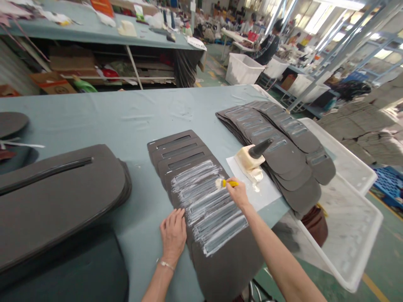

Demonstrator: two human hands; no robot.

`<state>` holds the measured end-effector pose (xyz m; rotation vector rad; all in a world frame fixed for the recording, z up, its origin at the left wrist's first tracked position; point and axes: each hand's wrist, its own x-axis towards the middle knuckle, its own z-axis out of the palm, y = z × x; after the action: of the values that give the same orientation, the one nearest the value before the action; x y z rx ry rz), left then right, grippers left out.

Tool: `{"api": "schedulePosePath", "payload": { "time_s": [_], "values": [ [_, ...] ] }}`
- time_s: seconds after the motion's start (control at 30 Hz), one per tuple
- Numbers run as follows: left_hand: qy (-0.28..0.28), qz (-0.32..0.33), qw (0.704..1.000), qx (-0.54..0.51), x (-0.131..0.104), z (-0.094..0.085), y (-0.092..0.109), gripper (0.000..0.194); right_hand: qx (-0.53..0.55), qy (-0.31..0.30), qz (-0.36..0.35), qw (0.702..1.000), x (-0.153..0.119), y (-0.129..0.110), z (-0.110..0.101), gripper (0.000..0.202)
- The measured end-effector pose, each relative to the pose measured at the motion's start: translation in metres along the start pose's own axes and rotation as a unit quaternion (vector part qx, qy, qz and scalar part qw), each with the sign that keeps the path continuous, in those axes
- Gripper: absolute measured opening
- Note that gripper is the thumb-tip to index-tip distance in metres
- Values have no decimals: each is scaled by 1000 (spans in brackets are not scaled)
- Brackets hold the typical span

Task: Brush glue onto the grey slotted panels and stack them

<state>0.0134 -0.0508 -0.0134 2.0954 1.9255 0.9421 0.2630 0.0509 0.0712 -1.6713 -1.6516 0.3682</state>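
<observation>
Where white paste streaks the fanned dark panels (226, 264) on the table (138, 121), the right hand (238, 193) is closed around 1 yellow-handled brush (227, 183), bristles against them. The left hand (174, 235), open with fingers together, rests at their left edge. Just beyond, 1 cream container (248, 158) sits on white paper (264, 197), beside more panels (283, 155).

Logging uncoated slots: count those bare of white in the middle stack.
3: far slot, middle slot, near slot, all beyond the white smears; more may hide under overlapping sheets.
</observation>
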Motion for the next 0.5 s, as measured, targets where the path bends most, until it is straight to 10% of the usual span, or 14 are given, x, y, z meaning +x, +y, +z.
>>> {"api": "schedulePosePath", "payload": {
  "time_s": [0.17, 0.5],
  "values": [
    [1, -6, 1000, -21, 2, -3, -2, 32, -61, 47, 11, 997, 20, 10, -19, 17],
    [-40, 35, 998, -39, -36, -15, 10, 27, 69, -162, -132, 975, -101, -73, 18, 16]
  ]
}}
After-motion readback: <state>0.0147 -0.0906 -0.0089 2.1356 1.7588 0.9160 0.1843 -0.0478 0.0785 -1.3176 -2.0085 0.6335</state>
